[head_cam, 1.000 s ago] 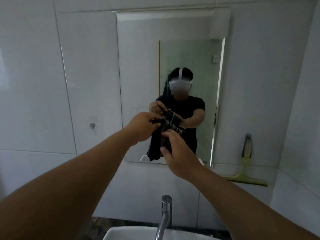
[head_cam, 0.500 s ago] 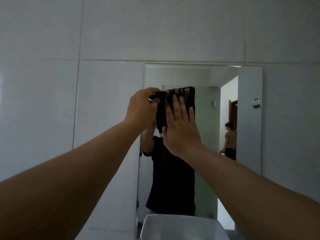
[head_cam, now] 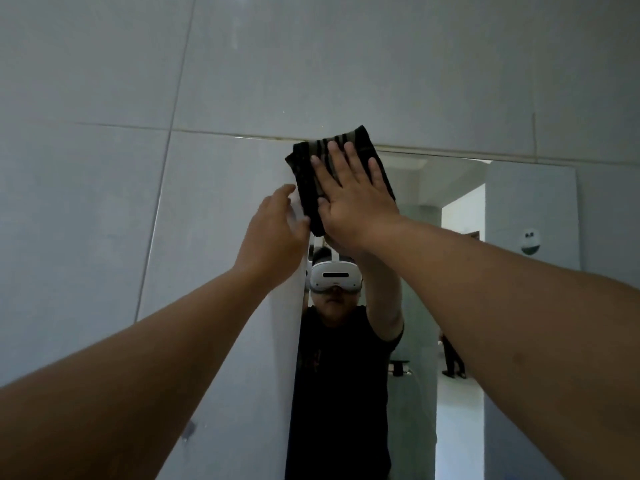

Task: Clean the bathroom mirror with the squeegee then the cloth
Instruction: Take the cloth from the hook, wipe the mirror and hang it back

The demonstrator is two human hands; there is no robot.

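Our right hand (head_cam: 353,199) lies spread flat on the folded cloth (head_cam: 341,178), pressing it to the mirror (head_cam: 433,271) at the top left corner, about eleven o'clock; our left hand (head_cam: 273,237), fingers loosely open, holds nothing at seven o'clock of it. With only palm pressure, the cloth could slip or bunch, leaving streaks.

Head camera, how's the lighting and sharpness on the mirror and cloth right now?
Head view: dim, grey light; the bright doorway reflected in the mirror is blown out; the cloth under the right hand stays fairly sharp; wide-angle stretch enlarges both forearms.
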